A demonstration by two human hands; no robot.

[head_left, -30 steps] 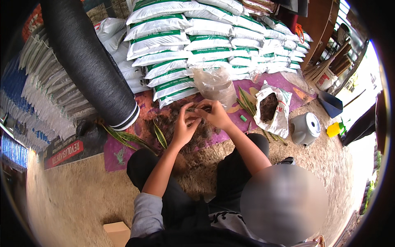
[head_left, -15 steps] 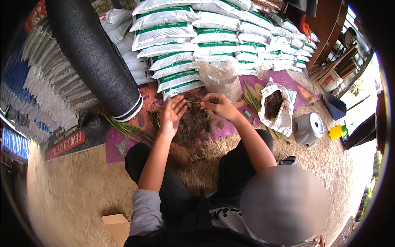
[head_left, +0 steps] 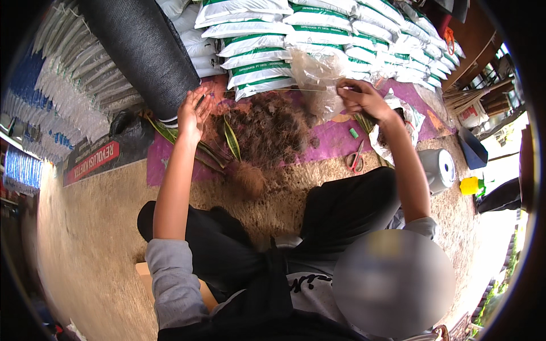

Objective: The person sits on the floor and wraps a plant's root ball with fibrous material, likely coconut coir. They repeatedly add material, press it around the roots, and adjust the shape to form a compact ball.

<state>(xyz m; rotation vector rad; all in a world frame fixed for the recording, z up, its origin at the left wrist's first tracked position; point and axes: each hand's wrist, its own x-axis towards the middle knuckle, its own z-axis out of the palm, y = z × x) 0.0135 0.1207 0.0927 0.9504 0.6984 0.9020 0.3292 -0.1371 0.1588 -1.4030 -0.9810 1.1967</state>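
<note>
A thin pale thread (head_left: 273,91) runs nearly straight between my raised hands, over a heap of brown fibre (head_left: 267,128). My right hand (head_left: 361,98) pinches one end beside a clear plastic bag (head_left: 318,74). Toward my left hand (head_left: 194,115) the thread grows hard to follow; it seems caught at the fingers, which are partly spread. Below, in front of my legs, lies a fibre-wrapped ball (head_left: 245,179) with a yellow-edged green leaf (head_left: 231,139) standing up from it. Red-handled scissors (head_left: 356,161) and a small green spool (head_left: 354,133) rest right of the heap.
Stacked white and green sacks (head_left: 256,51) line the back. A black roll (head_left: 139,51) leans at left, near long leaves (head_left: 165,131). At right stand a white sack (head_left: 412,122), a grey stool (head_left: 437,170) and a blue dustpan (head_left: 472,149). A purple sheet (head_left: 335,148) lies underneath.
My hands have moved wide apart, left hand to the left and right hand to the right, drawing out the thread between them. The scissors and the leafed ball now show more plainly.
</note>
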